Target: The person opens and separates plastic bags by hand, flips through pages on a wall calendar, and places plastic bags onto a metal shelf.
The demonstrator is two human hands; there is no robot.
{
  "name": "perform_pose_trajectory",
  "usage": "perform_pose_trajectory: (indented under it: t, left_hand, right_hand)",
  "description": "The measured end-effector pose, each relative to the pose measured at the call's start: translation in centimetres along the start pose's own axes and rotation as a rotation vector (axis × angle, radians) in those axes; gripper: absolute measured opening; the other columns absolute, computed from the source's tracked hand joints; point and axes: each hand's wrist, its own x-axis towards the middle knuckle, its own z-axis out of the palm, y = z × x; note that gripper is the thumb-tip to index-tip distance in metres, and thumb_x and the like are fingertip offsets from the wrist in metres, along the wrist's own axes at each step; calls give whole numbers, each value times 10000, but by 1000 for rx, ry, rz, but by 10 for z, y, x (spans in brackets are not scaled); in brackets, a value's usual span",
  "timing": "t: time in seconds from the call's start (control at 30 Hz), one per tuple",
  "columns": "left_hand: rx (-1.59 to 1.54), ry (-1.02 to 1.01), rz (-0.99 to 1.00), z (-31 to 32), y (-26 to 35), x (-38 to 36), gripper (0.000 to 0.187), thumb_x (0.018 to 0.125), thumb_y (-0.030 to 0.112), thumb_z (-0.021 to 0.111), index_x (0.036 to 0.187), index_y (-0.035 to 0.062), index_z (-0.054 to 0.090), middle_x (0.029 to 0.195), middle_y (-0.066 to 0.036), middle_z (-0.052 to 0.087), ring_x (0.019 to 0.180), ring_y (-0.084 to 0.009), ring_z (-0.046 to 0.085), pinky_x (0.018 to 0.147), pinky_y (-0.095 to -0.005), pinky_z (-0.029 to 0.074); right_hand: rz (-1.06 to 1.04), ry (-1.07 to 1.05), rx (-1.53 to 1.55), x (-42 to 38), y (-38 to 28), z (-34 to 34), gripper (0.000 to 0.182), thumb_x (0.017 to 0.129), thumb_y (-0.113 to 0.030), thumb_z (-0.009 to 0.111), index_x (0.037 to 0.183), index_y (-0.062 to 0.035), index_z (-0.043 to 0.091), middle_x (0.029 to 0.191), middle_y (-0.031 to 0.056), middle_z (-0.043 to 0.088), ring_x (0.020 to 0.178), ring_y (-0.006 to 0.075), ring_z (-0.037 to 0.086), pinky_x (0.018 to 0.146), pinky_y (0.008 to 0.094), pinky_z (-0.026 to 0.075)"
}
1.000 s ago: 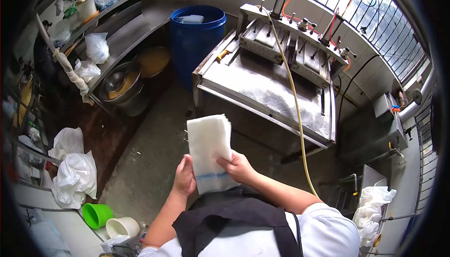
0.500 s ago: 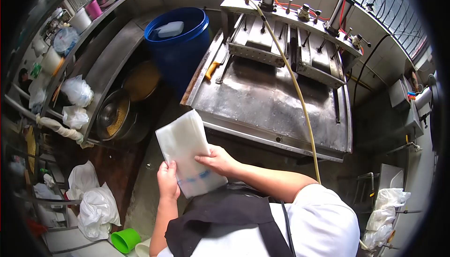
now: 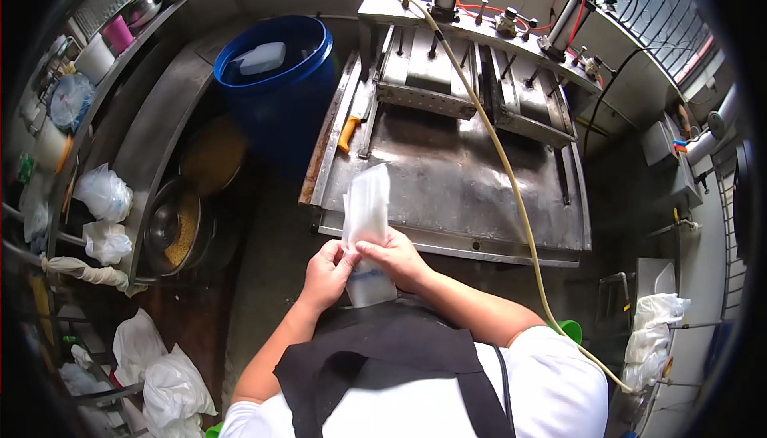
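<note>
A stack of clear plastic bags [image 3: 368, 198], whitish with a blue print near its lower end, is held upright in front of my apron. My left hand [image 3: 326, 274] pinches its left edge between thumb and fingers. My right hand [image 3: 397, 260] grips the right side, with the thumb across the front. Both thumbs nearly meet at the middle of the stack, which looks narrow and folded or turned edgewise. Just beyond the bags lies the steel press table [image 3: 447, 174], and a yellow-handled tool [image 3: 348, 133] rests at its left side.
A blue barrel [image 3: 272, 79] with a white container inside stands left of the press. A pale hose [image 3: 511, 174] crosses the table. At left are a metal pot [image 3: 177, 226] with yellow grains and white plastic sacks [image 3: 172, 382]. White bags [image 3: 659, 334] hang at right.
The bag stack has gone from broad and tilted to narrow and more upright, and moved right. My left hand has risen toward my right hand. The view has shifted slightly.
</note>
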Motion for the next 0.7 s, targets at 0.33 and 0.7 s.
perform_pose_trajectory:
  t: [0.33,0.7]
  left_hand:
    - [-514,47,-209,-66,8,55,149,1086,162,595,1082,50,692,976,-37,707,875,-131,673,783,-300,559]
    - [-531,231,-140,-122,7,76,201,1115,238,539,994,104,628,879,-18,690,747,-152,681,679,-357,596]
  right_hand:
    - [-128,302,31,8,-9,1,296,987,-124,745,1255,-12,686,1175,57,746,1063,150,684,971,330,534]
    - [-116,531,49,-14,-6,-55,312,990,-76,706,1293,-11,668,1158,42,732,1010,140,670,928,325,537]
